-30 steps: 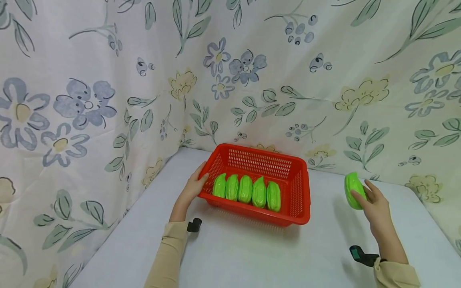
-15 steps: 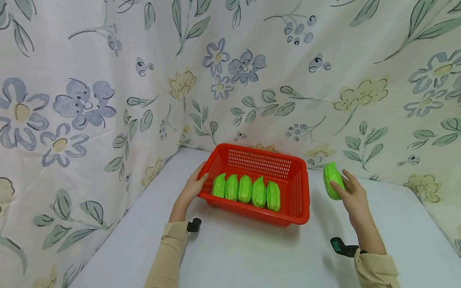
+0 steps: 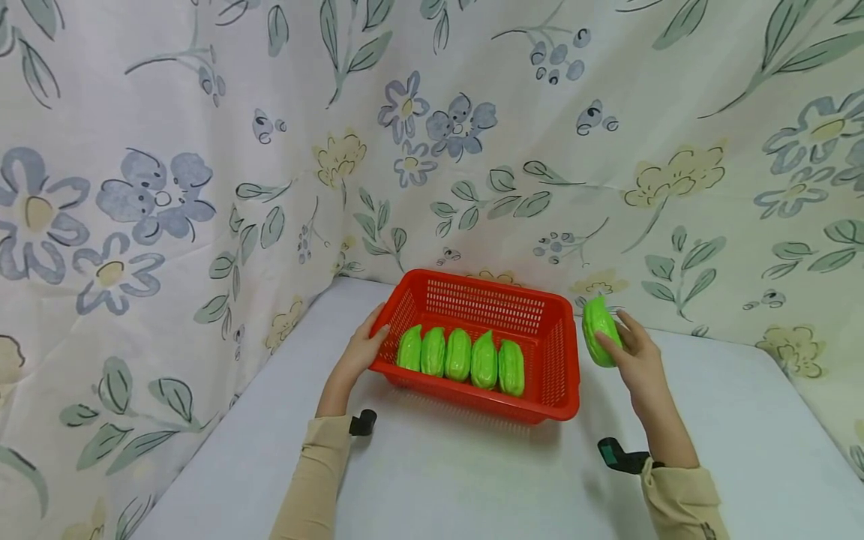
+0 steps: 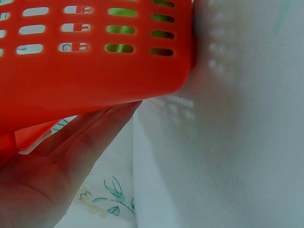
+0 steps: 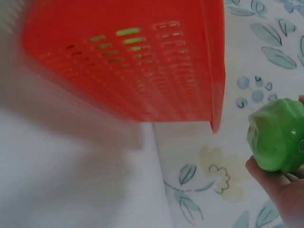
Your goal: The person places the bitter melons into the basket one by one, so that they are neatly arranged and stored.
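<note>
A red slotted plastic basket (image 3: 466,396) stands on the white table. Along its front side lie several bright green, ridged, gourd-like vegetables (image 3: 458,355), side by side. My left hand (image 3: 363,343) grips the basket's left end, thumb over the rim. From the left wrist view, its fingers (image 4: 102,128) reach under the rim against the basket's outer wall. Just beyond the basket's right end, my right hand (image 3: 637,358) holds another such green vegetable (image 3: 597,330) in the air, narrow tip up. The right wrist view shows this vegetable's lobed end (image 5: 275,135) and part of the hand.
A white floral cloth (image 3: 472,187) hangs behind and at the left of the table (image 3: 459,480). Black wrist-camera mounts (image 3: 621,456) stick out from both wrists. The basket's right half has bare floor showing behind and beside the vegetables.
My right hand has moved left and slightly away from me, carrying the green vegetable close to the basket's right end. The left hand and basket have stayed in place.
</note>
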A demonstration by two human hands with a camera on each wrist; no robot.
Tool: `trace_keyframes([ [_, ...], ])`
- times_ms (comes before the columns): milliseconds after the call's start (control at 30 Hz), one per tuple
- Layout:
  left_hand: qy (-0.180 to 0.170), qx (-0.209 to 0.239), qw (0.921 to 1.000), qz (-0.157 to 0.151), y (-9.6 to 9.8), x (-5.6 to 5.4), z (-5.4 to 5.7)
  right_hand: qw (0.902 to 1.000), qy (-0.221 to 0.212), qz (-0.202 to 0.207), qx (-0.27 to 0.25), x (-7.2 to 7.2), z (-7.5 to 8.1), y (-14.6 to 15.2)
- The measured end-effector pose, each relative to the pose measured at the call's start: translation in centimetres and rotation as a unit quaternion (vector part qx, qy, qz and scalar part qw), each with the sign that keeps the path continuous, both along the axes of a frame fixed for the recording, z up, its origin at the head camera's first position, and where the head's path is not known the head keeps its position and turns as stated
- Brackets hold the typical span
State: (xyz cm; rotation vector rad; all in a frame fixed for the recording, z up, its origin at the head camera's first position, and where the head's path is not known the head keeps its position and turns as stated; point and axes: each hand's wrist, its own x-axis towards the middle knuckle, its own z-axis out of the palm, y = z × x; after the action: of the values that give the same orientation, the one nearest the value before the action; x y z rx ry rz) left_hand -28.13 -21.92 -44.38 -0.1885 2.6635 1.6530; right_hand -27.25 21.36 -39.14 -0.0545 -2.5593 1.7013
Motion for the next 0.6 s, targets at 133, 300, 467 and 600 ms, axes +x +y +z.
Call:
trace_keyframes([
  [133, -0.002, 0.002, 1.0000, 0.000, 0.0, 0.0, 0.0, 0.9999, 0.005, 0.011, -0.002, 0.0, 0.1, -0.7],
  [300, -0.004, 0.003, 1.0000, 0.001, 0.0, 0.0, 0.0, 0.9996, 0.004, 0.024, -0.010, -0.1, 0.1, -1.5],
  [467, -0.001, -0.001, 1.0000, 0.000, 0.0, 0.0, -0.1, 0.9992, 0.002, 0.033, -0.022, -0.3, 0.0, -2.3],
  [600, 0.001, -0.002, 1.0000, 0.000, 0.0, 0.0, -0.1, 0.9991, 0.002, 0.036, -0.021, -0.4, 0.0, -3.0],
])
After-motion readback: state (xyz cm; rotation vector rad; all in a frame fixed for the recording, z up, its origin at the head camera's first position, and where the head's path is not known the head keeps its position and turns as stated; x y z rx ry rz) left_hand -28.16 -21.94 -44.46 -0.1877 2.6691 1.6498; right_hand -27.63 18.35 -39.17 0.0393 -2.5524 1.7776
